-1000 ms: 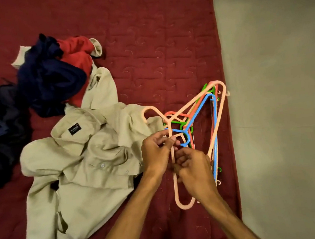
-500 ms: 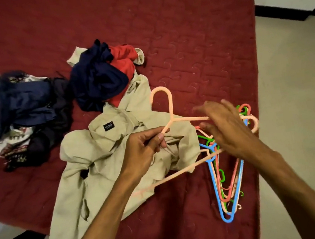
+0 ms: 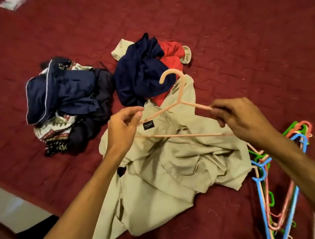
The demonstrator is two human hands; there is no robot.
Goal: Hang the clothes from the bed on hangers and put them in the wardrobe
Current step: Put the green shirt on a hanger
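Observation:
A peach plastic hanger (image 3: 179, 96) is held above a crumpled beige shirt (image 3: 171, 169) on the dark red bed (image 3: 221, 30). My left hand (image 3: 122, 128) pinches the hanger's left shoulder end. My right hand (image 3: 236, 117) grips its right shoulder end. The hook points away from me, over a navy and red clothes heap (image 3: 146, 74). The shirt's black collar label faces up just under the hanger.
A second pile of navy and patterned clothes (image 3: 64, 103) lies to the left. A bundle of blue, green and pink hangers (image 3: 276, 179) sits near the bed's right edge. Pale floor shows at right and lower left.
The peach hanger has been lifted clear of the hanger bundle and carried left over the beige shirt. My right hand has moved from the bundle onto the hanger's right end.

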